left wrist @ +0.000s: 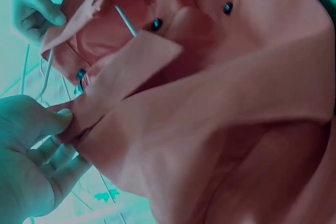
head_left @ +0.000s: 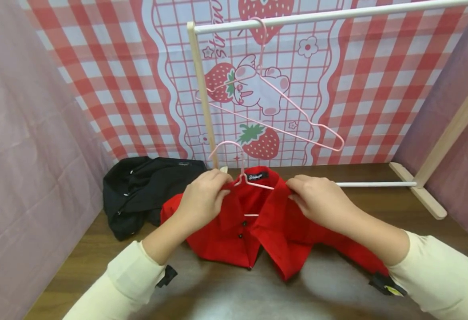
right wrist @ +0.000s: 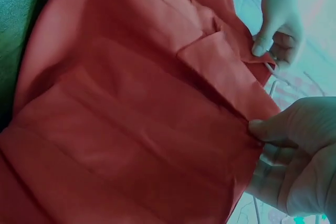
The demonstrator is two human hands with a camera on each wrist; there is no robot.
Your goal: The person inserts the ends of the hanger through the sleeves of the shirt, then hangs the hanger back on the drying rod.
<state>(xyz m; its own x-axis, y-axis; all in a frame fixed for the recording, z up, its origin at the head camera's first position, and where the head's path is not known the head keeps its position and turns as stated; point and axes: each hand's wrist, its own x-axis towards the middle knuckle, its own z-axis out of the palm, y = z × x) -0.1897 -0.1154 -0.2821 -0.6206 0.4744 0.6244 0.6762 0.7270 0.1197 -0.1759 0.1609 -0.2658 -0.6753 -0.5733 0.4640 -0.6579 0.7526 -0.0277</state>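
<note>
A red shirt with dark buttons hangs between my two hands, its collar spread. Inside the collar sits a pink wire hanger, its hook rising above the neckline and its lower bar showing in the opening. My left hand pinches the collar's left side; in the left wrist view the thumb presses the cloth against the fingers. On the other side my right hand pinches the shirt near the collar, thumb on top, as the right wrist view shows. The hanger's shoulders are mostly hidden under the cloth.
A black garment lies heaped on the wooden table at left. Behind the shirt stands a rack with a white rail and wooden posts. A second pink hanger hangs from it, before a checked strawberry cloth.
</note>
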